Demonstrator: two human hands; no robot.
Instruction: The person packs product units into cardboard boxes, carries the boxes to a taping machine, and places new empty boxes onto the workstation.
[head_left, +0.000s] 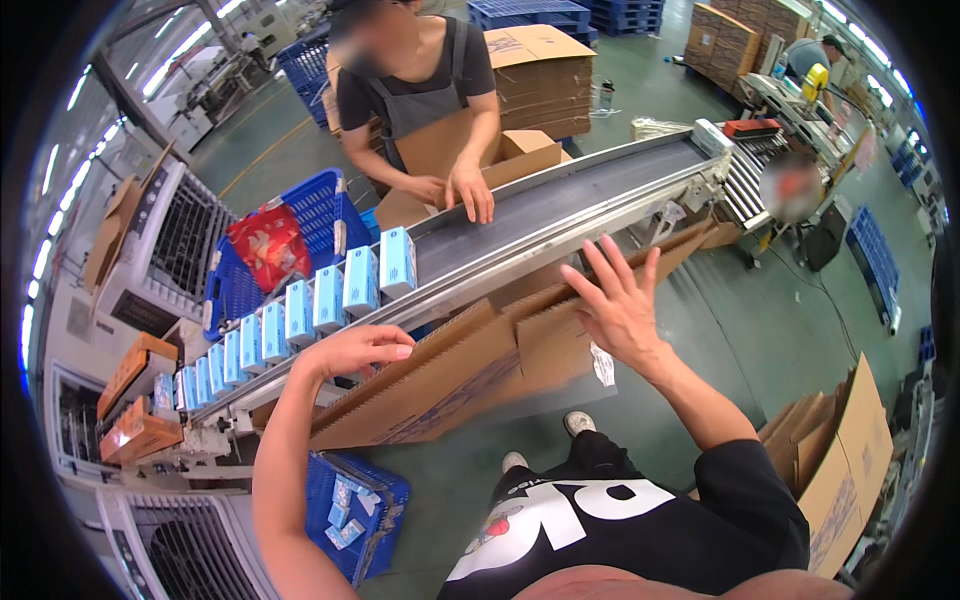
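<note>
My right hand (619, 311) is raised above flattened cardboard cartons (457, 375), fingers spread and holding nothing. My left hand (356, 351) hovers at the near rail of the belt conveyor (555, 191), close to the cartons' upper edge. Its fingers are loosely bent and partly hidden, and no object shows in it. On the left half of the belt several light-blue and white boxes (362, 279) stand upright in a row. The box (396, 261) at the right end of that row has bare belt beyond it. A white package (711, 138) lies at the conveyor's far right end.
Across the belt a co-worker (424, 97) reaches over an open carton (525, 154). A blue basket (319, 217) with a red bag (270, 244) stands behind the boxes. Another blue basket (386, 517) is on the floor at left. Folded cardboard (840, 480) leans at right.
</note>
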